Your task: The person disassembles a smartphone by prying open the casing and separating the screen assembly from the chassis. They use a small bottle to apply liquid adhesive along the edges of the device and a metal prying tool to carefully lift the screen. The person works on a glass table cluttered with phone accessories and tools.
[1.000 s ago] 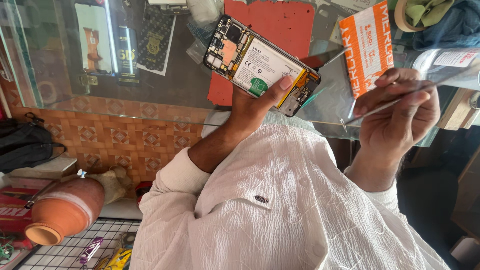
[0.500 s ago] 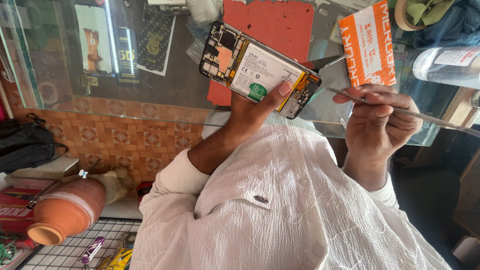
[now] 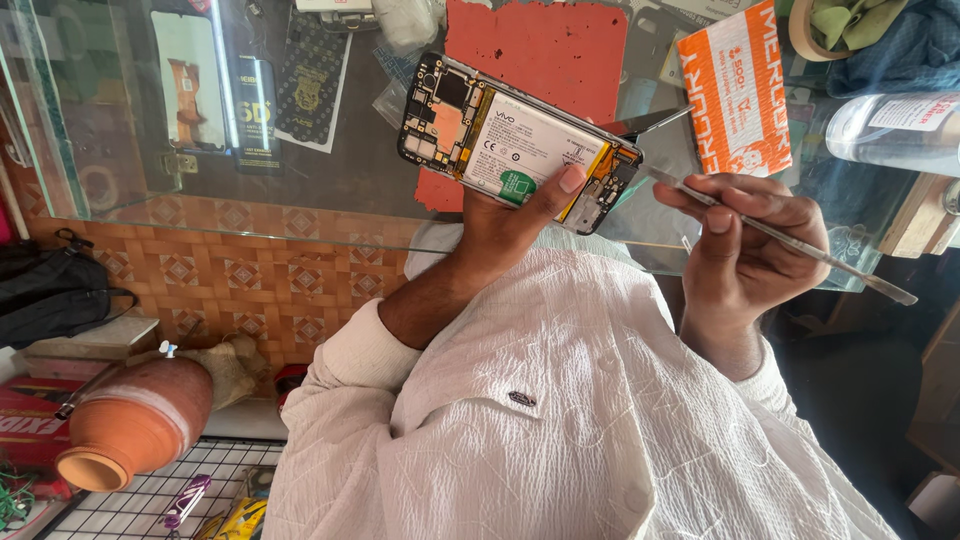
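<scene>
Left hand (image 3: 505,225) grips the opened smartphone (image 3: 515,145) from beneath, thumb pressed on its white battery — held up over the glass counter (image 3: 330,185). Right hand (image 3: 745,245) pinches a thin metal pry tool (image 3: 780,238), fingers closed, tip just beside the phone's lower corner.

Opened phone (image 3: 515,145): black frame, white battery bearing a green sticker, an orange patch beside the dark circuit board, and a yellow-orange strip at the other end.
Metal spudger (image 3: 790,245): silver-grey.
Mat (image 3: 535,70) on the glass counter: red, scuffed with pale flecks.
Small carton (image 3: 735,90): orange with white lettering.
Shirt (image 3: 560,420): white, finely crinkled.
Tiled wall (image 3: 260,280): orange-brown, geometric square pattern.
Clay pot (image 3: 130,425): terracotta, with a paler band.
Bag (image 3: 45,290): black.
</scene>
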